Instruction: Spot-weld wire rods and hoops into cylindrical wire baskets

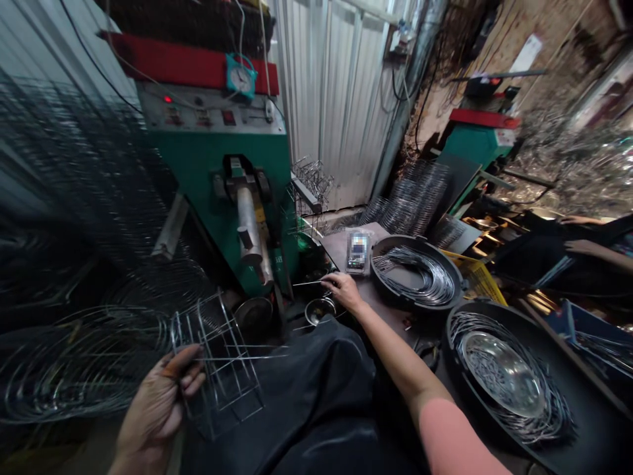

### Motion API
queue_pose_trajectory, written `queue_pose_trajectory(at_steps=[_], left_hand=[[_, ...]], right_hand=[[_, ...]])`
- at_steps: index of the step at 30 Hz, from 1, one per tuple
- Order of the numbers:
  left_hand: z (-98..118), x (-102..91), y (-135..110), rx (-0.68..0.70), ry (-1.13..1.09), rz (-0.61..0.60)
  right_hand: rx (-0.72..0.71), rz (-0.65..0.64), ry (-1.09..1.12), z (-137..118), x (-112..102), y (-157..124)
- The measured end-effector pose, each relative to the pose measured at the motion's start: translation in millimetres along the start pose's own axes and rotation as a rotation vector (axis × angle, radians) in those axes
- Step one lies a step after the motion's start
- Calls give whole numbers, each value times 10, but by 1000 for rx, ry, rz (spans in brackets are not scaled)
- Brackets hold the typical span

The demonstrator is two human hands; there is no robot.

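Pink short sleeve [457, 442] ending above a bare right forearm [390, 349], right hand [343, 293] and left hand [155, 415] bare too, plus a loose, faintly shiny black apron [297, 402] across the lap.

Wire workshop: spot welder [198, 178], wire hoops [415, 274]

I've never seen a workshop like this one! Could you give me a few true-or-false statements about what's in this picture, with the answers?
1. The left hand holds a wire rack. True.
2. The right hand is empty. False: it pinches a thin wire rod.
3. A teal alarm clock sits on the green machine. True.
4. The black round tub beyond the right hand is empty. False: it holds coiled wire rings.
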State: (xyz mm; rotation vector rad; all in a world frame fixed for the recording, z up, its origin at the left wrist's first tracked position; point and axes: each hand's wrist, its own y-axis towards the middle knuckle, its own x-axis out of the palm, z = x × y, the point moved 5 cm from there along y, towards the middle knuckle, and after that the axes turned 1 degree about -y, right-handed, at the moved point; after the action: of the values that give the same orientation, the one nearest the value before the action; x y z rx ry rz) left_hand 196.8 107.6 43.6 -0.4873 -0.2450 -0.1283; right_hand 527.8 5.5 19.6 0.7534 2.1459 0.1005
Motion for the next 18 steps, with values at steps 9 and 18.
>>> queue_pose_trajectory(at_steps=[9,18], left_hand=[[31,202,275,78,13,-30],[-471,475,569,73,-37,-176]], right_hand=[[-132,50,-201,-157,43,106],[-231,-23,-128,-316,423,109]])
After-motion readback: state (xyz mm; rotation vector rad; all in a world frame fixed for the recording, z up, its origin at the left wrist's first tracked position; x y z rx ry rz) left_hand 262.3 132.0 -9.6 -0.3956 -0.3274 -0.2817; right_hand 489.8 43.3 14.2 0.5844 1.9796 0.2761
